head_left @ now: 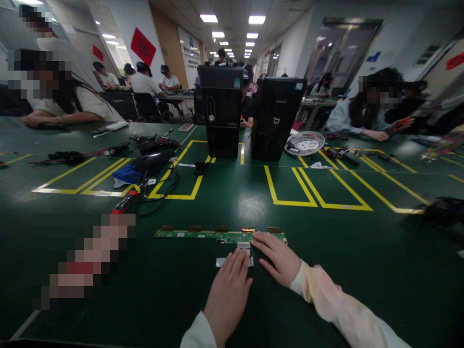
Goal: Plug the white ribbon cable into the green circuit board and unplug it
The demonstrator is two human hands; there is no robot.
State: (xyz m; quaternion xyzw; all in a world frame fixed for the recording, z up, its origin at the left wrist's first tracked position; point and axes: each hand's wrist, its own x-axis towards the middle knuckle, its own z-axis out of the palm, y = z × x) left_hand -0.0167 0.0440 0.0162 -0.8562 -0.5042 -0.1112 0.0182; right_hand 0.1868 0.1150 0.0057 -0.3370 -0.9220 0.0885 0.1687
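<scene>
A long, narrow green circuit board (pixel 203 235) lies flat on the green tabletop in front of me, with several brown-gold flex tabs along its far edge. A white flat ribbon cable (pixel 220 262) sits at its near side, by the connector at the board's middle. My left hand (pixel 229 290) rests over this cable, fingers stretched out close together and fingertips on it; part of the cable is hidden beneath them. Spread fingers of my right hand (pixel 278 256) lie on the board's right part, touching its near edge.
Two black computer towers (pixel 221 111) (pixel 277 116) stand at the back. Right of them is a white basket (pixel 303 143). Cables and a blue-and-black bundle (pixel 141 169) lie to the left, beside a red-handled tool (pixel 125 202). Yellow tape (pixel 293 203) marks the table. People sit around it.
</scene>
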